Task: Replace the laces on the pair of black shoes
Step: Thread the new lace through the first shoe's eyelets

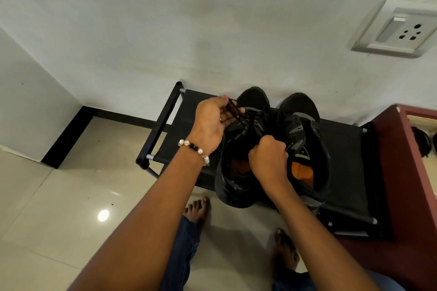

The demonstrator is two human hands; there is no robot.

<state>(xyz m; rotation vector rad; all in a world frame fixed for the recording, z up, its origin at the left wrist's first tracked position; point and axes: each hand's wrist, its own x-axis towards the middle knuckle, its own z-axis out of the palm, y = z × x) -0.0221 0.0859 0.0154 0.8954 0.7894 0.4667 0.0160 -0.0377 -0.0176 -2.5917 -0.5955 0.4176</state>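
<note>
Right hand (268, 158): grip closed in a fist around a thin black lace (246, 123) at the throat of the left-hand black mesh shoe (236, 160). Left hand (214, 120), beaded white-and-black bracelet (195, 151) at the wrist: fingers curled, pinching the lace's free lengths, drawn up and away toward the toe.

Both shoes, 2 of them, sit side by side, touching, on a low black fabric-topped rack (343, 149) with metal tube ends; the second black shoe (305, 139) shows grey panels and an orange insole.

Step in hand, as I judge it: working lace through the upper eyelets; whether going in or coming out, cannot tell. To do it well: keep the fist steadying the shoe, pull in line with the eyelet row, even tension on both ends, no twist.

Textures: soft knit uppers, flat woven lace, glossy pale floor tiles (59, 208). Bare feet below. Beyond, matte white wall, white plastic socket plate (397, 30), dark red cabinet (402, 172) beside the rack.
</note>
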